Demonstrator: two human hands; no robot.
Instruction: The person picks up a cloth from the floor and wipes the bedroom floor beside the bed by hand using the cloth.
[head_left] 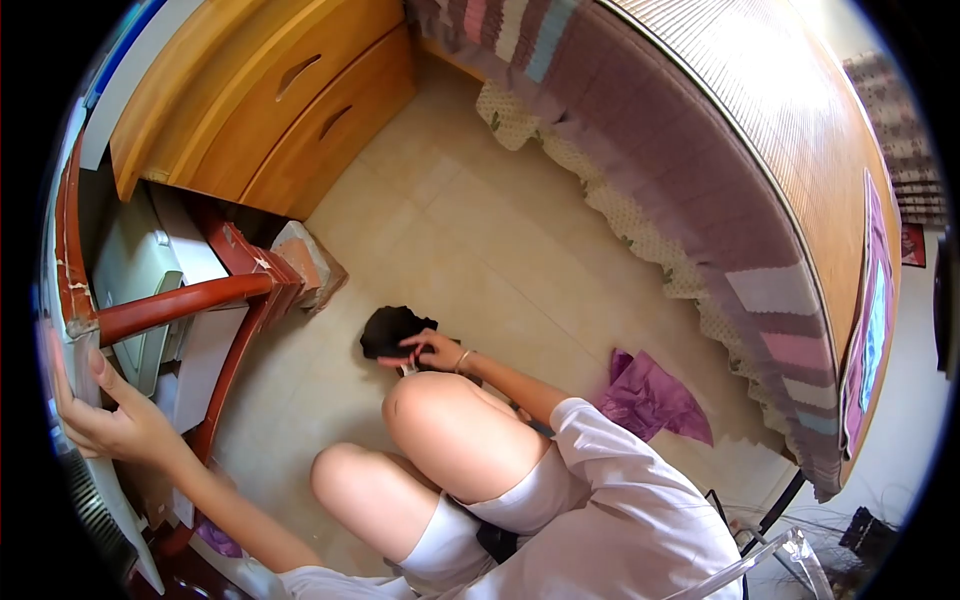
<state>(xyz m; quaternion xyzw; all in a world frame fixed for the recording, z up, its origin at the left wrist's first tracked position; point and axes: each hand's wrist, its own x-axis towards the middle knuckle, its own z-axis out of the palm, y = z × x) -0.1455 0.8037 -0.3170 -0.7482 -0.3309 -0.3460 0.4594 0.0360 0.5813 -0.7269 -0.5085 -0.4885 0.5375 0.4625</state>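
Two-way reach — left hand [118, 428] at panel [112, 505], right hand [437, 350] at black cloth [388, 330].

Head cam, 1 pc.: head-worn, wide round FOV, faces fwd./down; knees [430, 425] near, 6–7 o'clock; floor [450, 230] beyond; drawers [300, 110] approx. 10–11; bed [690, 170] approx. 2.

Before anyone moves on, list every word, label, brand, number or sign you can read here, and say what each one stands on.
There are none that can be read.
Red piece on the wall, far right: too small to tell whether it bears any print.
Pale green case, left: a small mark near its top, too small to read.
Wooden drawers: no lettering visible.
Purple cloth on the floor: no lettering visible.
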